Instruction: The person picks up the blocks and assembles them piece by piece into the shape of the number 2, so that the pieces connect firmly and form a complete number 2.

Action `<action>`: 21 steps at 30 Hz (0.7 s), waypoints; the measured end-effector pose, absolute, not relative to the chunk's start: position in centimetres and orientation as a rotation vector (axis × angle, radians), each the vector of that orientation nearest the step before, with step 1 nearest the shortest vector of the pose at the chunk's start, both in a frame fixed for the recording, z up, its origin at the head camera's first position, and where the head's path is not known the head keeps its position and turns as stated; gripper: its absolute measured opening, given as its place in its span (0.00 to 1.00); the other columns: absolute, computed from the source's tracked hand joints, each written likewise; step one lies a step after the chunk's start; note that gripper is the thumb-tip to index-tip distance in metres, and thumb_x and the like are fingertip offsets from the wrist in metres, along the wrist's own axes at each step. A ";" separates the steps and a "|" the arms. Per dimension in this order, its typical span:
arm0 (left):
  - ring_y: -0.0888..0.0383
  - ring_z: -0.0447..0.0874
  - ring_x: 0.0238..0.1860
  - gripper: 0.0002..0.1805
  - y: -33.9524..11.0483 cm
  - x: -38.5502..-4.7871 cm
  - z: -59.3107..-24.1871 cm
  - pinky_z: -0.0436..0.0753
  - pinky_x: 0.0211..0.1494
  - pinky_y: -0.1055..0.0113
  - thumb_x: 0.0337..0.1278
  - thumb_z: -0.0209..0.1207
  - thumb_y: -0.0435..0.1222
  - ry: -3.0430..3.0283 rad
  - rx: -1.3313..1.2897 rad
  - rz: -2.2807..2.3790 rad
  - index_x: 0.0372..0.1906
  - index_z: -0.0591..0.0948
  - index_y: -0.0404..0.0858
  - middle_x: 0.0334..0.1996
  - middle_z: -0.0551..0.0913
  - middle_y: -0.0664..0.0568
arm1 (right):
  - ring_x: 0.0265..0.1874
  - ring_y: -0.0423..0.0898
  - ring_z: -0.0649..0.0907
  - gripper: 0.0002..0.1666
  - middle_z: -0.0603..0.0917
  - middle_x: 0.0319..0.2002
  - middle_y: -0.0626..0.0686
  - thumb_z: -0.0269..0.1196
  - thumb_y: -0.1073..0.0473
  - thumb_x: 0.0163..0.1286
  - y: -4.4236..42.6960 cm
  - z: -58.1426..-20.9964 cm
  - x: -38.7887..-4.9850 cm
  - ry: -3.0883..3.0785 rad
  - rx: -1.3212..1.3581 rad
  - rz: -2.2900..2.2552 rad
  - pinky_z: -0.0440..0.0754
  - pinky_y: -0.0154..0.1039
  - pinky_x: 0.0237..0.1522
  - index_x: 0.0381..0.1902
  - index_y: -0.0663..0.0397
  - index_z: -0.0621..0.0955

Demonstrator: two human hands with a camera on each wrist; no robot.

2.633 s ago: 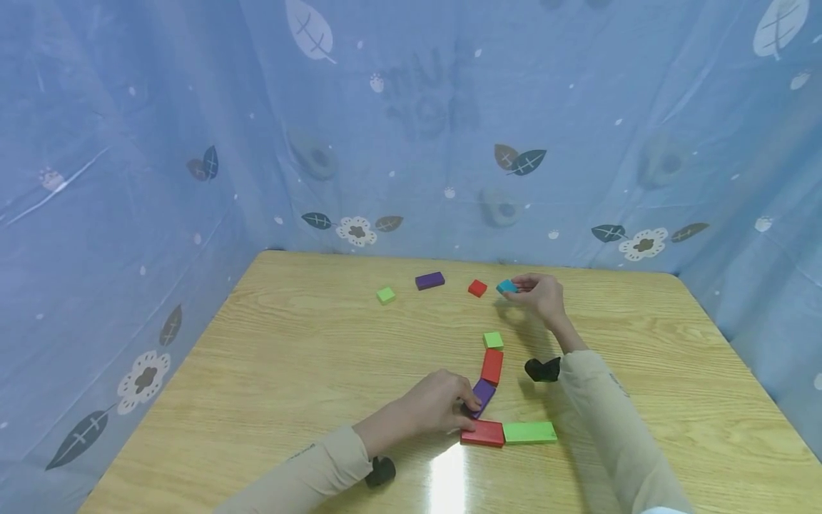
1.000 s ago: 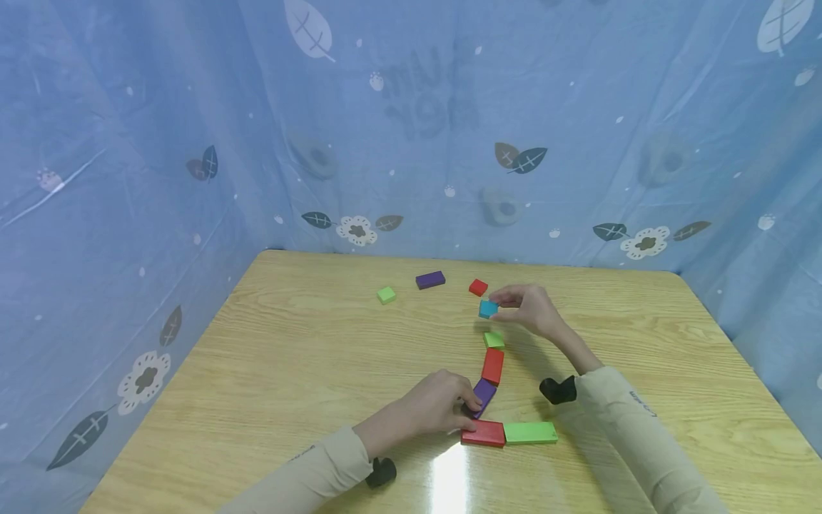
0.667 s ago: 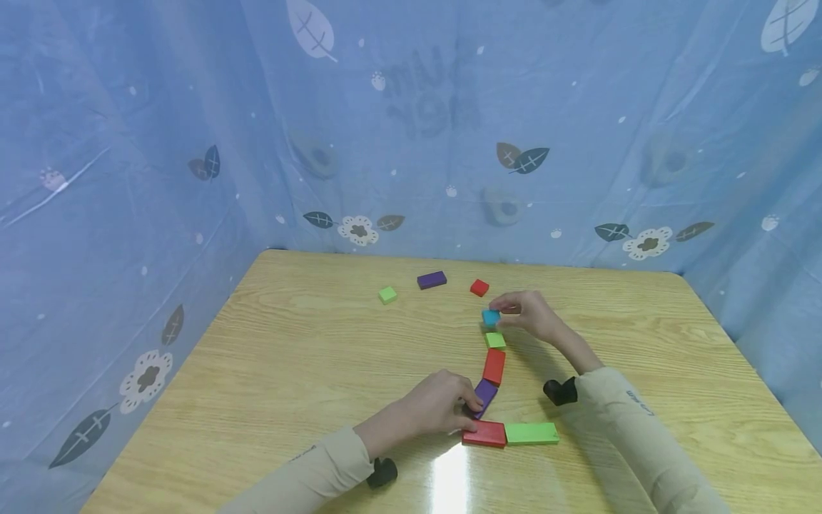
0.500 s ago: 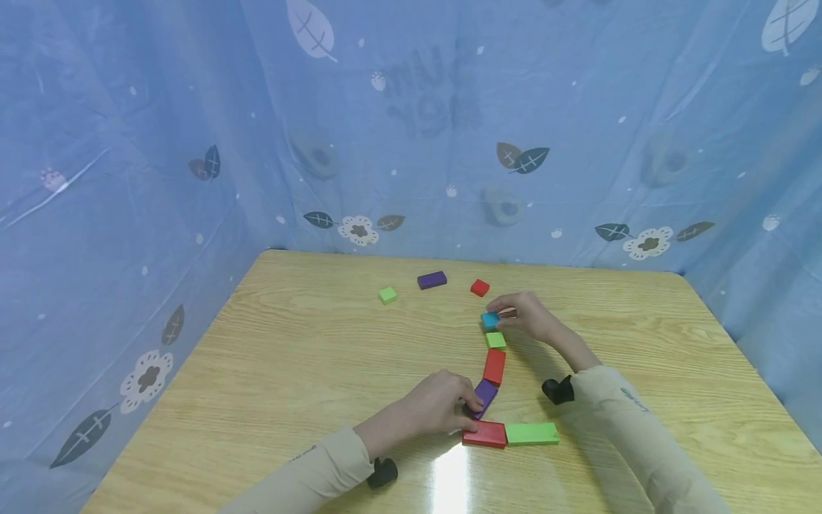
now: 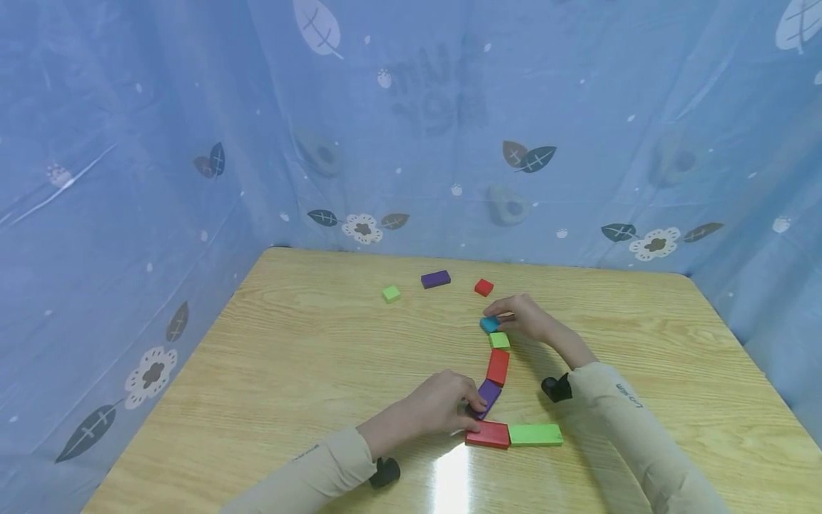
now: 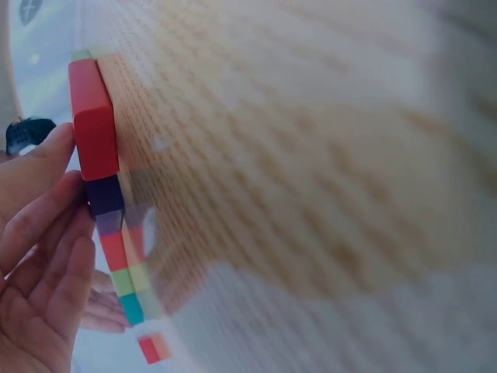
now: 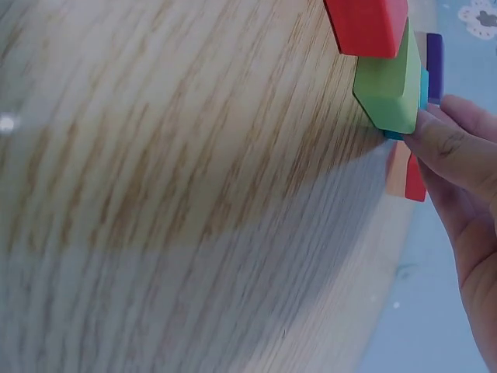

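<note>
the right hand (image 5: 529, 318) pinches the small blue block (image 5: 489, 325) between thumb and fingers; this block lies to the left of the hand, at the far end of the curved row of blocks (image 5: 497, 368). it is just beyond the small green block (image 5: 499, 341). its top looks almost square, so no long axis is clear. the left hand (image 5: 439, 401) is farther away: its thumb rests on the near red block (image 5: 491, 435), a finger on the slanted purple block (image 5: 491, 393).
</note>
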State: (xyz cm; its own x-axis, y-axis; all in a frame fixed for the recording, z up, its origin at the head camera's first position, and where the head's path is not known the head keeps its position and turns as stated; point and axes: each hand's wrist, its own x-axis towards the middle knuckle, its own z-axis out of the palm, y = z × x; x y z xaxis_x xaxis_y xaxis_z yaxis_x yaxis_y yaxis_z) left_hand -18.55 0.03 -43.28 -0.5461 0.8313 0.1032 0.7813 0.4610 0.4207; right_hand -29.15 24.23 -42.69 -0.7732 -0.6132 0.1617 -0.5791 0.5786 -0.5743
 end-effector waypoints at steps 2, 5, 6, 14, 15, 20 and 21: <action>0.75 0.77 0.36 0.15 0.0 -18.6 -43.3 0.72 0.42 0.84 0.46 0.72 0.45 2.583 1.434 0.653 0.40 0.88 0.44 0.36 0.85 0.62 | 0.44 0.63 0.83 0.18 0.82 0.46 0.69 0.64 0.79 0.56 24.2 -42.6 -29.1 2.736 -1.022 -0.966 0.82 0.49 0.44 0.46 0.74 0.81; 0.75 0.76 0.35 0.15 0.0 -18.6 -43.4 0.72 0.41 0.84 0.46 0.72 0.44 2.585 1.432 0.656 0.40 0.88 0.44 0.35 0.85 0.62 | 0.45 0.63 0.83 0.18 0.82 0.47 0.69 0.64 0.78 0.56 24.2 -42.6 -29.1 2.729 -1.025 -0.952 0.82 0.48 0.44 0.47 0.74 0.81; 0.75 0.76 0.35 0.15 0.0 -18.6 -43.4 0.72 0.40 0.84 0.46 0.72 0.44 2.584 1.431 0.657 0.40 0.88 0.44 0.36 0.85 0.62 | 0.45 0.63 0.83 0.18 0.82 0.47 0.69 0.64 0.78 0.57 24.2 -42.6 -29.1 2.729 -1.029 -0.945 0.82 0.48 0.44 0.47 0.74 0.81; 0.75 0.76 0.35 0.14 0.0 -18.5 -43.3 0.72 0.39 0.85 0.46 0.72 0.44 2.586 1.435 0.658 0.39 0.89 0.44 0.35 0.85 0.62 | 0.45 0.62 0.83 0.18 0.83 0.46 0.68 0.64 0.78 0.56 24.1 -42.6 -29.2 2.756 -1.035 -0.921 0.82 0.49 0.44 0.47 0.73 0.81; 0.75 0.76 0.35 0.14 0.0 -18.5 -43.3 0.72 0.39 0.84 0.46 0.72 0.45 2.588 1.436 0.657 0.39 0.89 0.44 0.35 0.85 0.62 | 0.45 0.62 0.83 0.18 0.83 0.46 0.68 0.65 0.78 0.56 24.1 -42.6 -29.2 2.761 -1.037 -0.918 0.81 0.50 0.44 0.47 0.73 0.81; 0.74 0.77 0.36 0.14 0.0 -18.5 -43.4 0.73 0.40 0.83 0.45 0.72 0.45 2.587 1.429 0.666 0.39 0.89 0.44 0.36 0.85 0.61 | 0.46 0.62 0.82 0.18 0.83 0.47 0.67 0.64 0.77 0.58 24.3 -42.2 -29.0 2.782 -1.047 -0.916 0.81 0.52 0.45 0.48 0.73 0.81; 0.75 0.77 0.36 0.14 0.0 -18.5 -43.4 0.73 0.41 0.83 0.45 0.72 0.45 2.588 1.430 0.668 0.39 0.89 0.44 0.36 0.85 0.61 | 0.47 0.63 0.82 0.18 0.82 0.47 0.67 0.64 0.77 0.58 24.4 -42.1 -29.0 2.785 -1.033 -0.933 0.81 0.52 0.46 0.48 0.73 0.81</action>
State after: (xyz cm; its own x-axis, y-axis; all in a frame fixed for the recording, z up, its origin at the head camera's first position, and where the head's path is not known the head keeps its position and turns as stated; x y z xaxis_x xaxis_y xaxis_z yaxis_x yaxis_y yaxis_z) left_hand -18.54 -0.01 -43.45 -0.5502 0.8273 0.1133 0.7789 0.4596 0.4268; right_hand -29.00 24.44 -42.10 -0.7794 -0.6019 0.1736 -0.5851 0.6003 -0.5453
